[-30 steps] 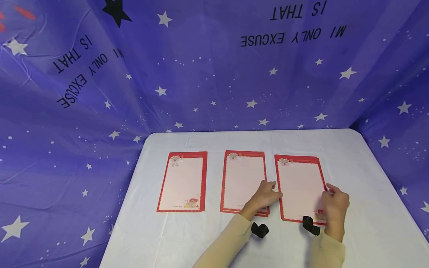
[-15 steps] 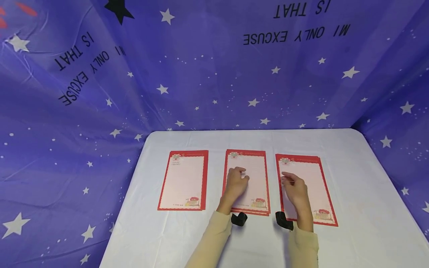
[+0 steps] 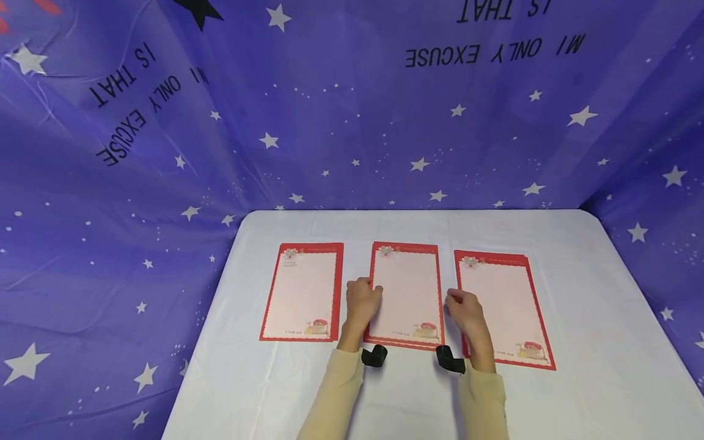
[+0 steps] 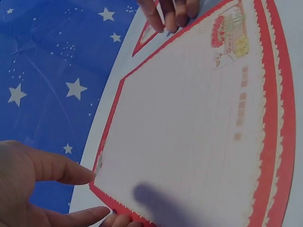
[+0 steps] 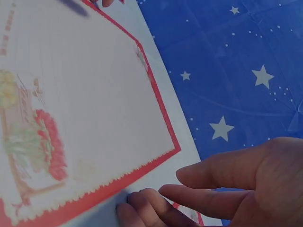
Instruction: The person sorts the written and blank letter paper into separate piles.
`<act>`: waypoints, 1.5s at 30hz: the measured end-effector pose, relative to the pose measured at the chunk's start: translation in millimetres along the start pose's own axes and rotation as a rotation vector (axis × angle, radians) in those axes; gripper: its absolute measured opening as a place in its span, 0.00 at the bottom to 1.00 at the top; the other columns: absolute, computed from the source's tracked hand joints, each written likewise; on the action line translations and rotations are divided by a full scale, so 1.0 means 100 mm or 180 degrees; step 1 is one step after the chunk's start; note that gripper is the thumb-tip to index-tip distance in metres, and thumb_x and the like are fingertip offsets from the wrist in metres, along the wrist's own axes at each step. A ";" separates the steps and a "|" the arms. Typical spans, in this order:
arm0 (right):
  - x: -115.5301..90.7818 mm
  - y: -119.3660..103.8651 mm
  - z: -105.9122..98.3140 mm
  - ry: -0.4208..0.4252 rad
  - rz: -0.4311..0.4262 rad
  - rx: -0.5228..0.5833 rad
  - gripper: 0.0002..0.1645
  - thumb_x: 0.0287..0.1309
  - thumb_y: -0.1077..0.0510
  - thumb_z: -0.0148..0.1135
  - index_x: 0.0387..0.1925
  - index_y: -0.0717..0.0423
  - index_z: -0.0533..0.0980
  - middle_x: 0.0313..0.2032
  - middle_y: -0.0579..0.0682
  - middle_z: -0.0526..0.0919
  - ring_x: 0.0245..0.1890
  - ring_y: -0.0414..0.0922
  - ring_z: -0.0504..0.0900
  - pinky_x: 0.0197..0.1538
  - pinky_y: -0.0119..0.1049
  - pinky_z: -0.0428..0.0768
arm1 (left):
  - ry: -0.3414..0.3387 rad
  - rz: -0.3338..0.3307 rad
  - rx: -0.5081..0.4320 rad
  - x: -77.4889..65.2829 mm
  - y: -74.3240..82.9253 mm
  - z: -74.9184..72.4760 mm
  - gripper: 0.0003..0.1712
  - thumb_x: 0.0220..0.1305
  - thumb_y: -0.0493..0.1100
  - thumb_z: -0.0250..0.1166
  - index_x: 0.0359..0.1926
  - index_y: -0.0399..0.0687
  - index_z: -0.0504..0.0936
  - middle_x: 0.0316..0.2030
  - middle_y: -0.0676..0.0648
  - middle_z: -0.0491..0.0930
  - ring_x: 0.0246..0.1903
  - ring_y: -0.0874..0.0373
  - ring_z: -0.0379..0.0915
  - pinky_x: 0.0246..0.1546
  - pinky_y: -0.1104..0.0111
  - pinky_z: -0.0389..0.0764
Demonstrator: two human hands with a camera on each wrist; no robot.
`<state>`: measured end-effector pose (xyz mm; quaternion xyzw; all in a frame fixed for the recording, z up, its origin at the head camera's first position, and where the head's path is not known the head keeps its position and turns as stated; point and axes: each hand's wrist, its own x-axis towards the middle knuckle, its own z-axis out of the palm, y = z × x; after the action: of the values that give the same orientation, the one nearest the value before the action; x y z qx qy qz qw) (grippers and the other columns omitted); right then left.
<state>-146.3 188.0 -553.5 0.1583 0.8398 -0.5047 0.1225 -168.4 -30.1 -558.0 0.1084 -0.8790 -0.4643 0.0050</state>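
Three small stacks of red-bordered, flower-printed writing paper lie in a row. At the middle stack (image 3: 407,293), my left hand (image 3: 360,304) is at the left edge. In the left wrist view its straight thumb (image 4: 64,170) and forefinger reach the sheet's border, the other fingers curled beneath. My right hand (image 3: 466,310) is over the gap between the middle and right stacks, partly covering the left edge of the right stack (image 3: 503,299). In the right wrist view its fingers are loosely bent, just off the middle stack's border, with nothing held.
The left stack (image 3: 302,293) has a few small handwritten-looking marks near its top. All the paper is on a white-covered table (image 3: 407,403), with a purple-blue starry curtain (image 3: 352,122) behind and at both sides. Black wrist devices (image 3: 375,355) sit at each wrist.
Both hands have left the right stack and moved left, the left hand crossing to the middle stack's left edge. The middle stack's sheets lie slightly more squared than before.
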 end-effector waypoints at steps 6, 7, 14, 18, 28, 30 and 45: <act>0.02 -0.02 0.06 -0.0023 -0.0003 0.0135 0.29 0.75 0.62 0.48 0.67 0.80 0.68 0.58 0.75 0.76 0.52 0.60 0.81 0.51 0.39 0.80 | -0.0086 -0.0075 -0.0056 0.04 -0.05 -0.04 0.24 0.64 0.39 0.64 0.53 0.22 0.83 0.42 0.32 0.85 0.51 0.36 0.80 0.55 0.47 0.80; 0.03 -0.02 0.07 -0.0015 -0.0018 0.0101 0.29 0.74 0.62 0.48 0.67 0.80 0.68 0.59 0.75 0.76 0.53 0.60 0.79 0.49 0.38 0.79 | -0.0099 -0.0088 -0.0101 0.05 -0.05 -0.04 0.24 0.64 0.39 0.64 0.54 0.21 0.83 0.39 0.34 0.85 0.48 0.37 0.81 0.54 0.48 0.81; 0.05 0.00 0.15 0.0032 -0.0019 0.0103 0.29 0.74 0.62 0.46 0.68 0.77 0.69 0.65 0.75 0.71 0.64 0.64 0.69 0.61 0.52 0.73 | -0.0095 -0.0129 -0.0323 0.05 -0.06 -0.08 0.24 0.61 0.39 0.63 0.52 0.21 0.83 0.36 0.35 0.83 0.46 0.40 0.76 0.52 0.50 0.79; 0.03 -0.03 0.18 0.0054 -0.0052 0.0144 0.28 0.74 0.63 0.48 0.69 0.77 0.68 0.68 0.75 0.69 0.71 0.67 0.64 0.70 0.60 0.67 | -0.0068 -0.0134 -0.0323 0.05 -0.06 -0.08 0.25 0.61 0.39 0.64 0.53 0.21 0.83 0.46 0.30 0.81 0.51 0.36 0.75 0.55 0.47 0.77; -0.01 -0.14 0.24 0.0390 -0.0289 0.0060 0.26 0.71 0.65 0.53 0.67 0.70 0.74 0.52 0.68 0.81 0.47 0.56 0.78 0.42 0.35 0.75 | -0.0043 -0.0282 -0.0580 0.07 -0.04 -0.13 0.26 0.63 0.36 0.64 0.60 0.26 0.79 0.49 0.33 0.85 0.50 0.41 0.82 0.52 0.51 0.82; -0.02 -0.15 0.24 0.0419 -0.0287 0.0117 0.25 0.70 0.66 0.54 0.66 0.69 0.74 0.50 0.66 0.82 0.44 0.53 0.78 0.39 0.31 0.73 | -0.0073 -0.0303 -0.0638 0.07 -0.03 -0.14 0.28 0.63 0.35 0.63 0.62 0.26 0.77 0.51 0.32 0.84 0.51 0.40 0.82 0.53 0.51 0.81; -0.15 -0.09 -0.27 0.0669 -0.0058 0.0095 0.31 0.69 0.68 0.49 0.72 0.64 0.70 0.59 0.68 0.78 0.43 0.47 0.74 0.39 0.29 0.70 | -0.0712 -0.0016 -0.1007 -0.06 0.34 -0.03 0.36 0.56 0.23 0.57 0.68 0.34 0.74 0.51 0.36 0.81 0.48 0.47 0.80 0.44 0.64 0.80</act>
<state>-137.3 206.0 -528.6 0.2045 0.8417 -0.4990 0.0267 -168.3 -12.6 -527.6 0.0561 -0.7899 -0.6058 -0.0769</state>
